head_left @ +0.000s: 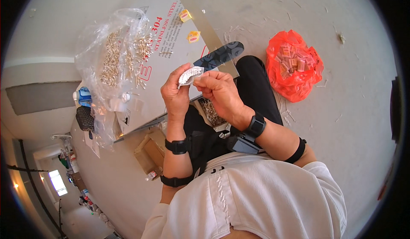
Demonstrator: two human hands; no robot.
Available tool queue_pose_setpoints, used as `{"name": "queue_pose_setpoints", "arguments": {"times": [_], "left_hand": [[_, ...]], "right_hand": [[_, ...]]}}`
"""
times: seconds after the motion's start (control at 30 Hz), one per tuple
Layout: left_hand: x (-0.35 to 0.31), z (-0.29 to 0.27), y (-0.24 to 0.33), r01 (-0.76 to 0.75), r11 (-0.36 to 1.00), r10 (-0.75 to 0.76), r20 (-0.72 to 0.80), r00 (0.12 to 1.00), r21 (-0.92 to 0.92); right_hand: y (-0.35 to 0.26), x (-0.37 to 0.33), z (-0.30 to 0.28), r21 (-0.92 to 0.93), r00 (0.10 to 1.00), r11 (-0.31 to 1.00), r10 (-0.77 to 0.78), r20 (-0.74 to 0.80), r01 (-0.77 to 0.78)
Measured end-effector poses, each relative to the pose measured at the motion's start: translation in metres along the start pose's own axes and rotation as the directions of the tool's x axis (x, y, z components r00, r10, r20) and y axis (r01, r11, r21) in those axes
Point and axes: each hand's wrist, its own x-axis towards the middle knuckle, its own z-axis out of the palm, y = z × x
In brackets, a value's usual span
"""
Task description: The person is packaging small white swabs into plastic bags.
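Observation:
A small clear packet of cotton swabs (190, 75), its white tips bunched together, is held up in front of me over the near edge of the table. Fingers and thumb of my left hand (175, 92) grip the packet's left side. On the other side, my right hand (221, 92) is closed in a pinch at the packet's edge. Under my hands, between my legs, an open box of cotton swabs (211, 112) partly shows. Many more swabs (112, 57) lie in a large clear plastic bag (92, 46) on the table's left, some spilling out.
The table (164, 74) has a grey printed top. On it are a yellow packet (185, 16), a yellow label (193, 36), a blue bottle (84, 96) and a black pouch (84, 118). A red plastic bag (279, 85) of small packs sits on the floor right; a cardboard box (150, 151) stands lower left.

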Motion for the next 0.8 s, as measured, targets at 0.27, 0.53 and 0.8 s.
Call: {"name": "queue_pose_setpoints", "arguments": {"times": [0.27,0.53,0.8], "left_hand": [[0.0,-0.008,0.011,-0.006,1.0,0.006,0.031,1.0,-0.024],[0.0,-0.011,0.031,-0.091,0.994,0.098,0.127,0.987,-0.06],[-0.003,-0.014,0.045,-0.115,0.993,0.118,0.167,0.979,-0.029]], "right_hand": [[0.004,0.005,-0.021,-0.138,0.965,0.957,-0.242,0.099,0.254],[0.0,0.014,-0.026,-0.46,0.862,0.734,-0.367,0.35,0.5],[0.003,0.01,-0.023,-0.412,0.912,0.836,-0.231,0.338,0.364]]}}
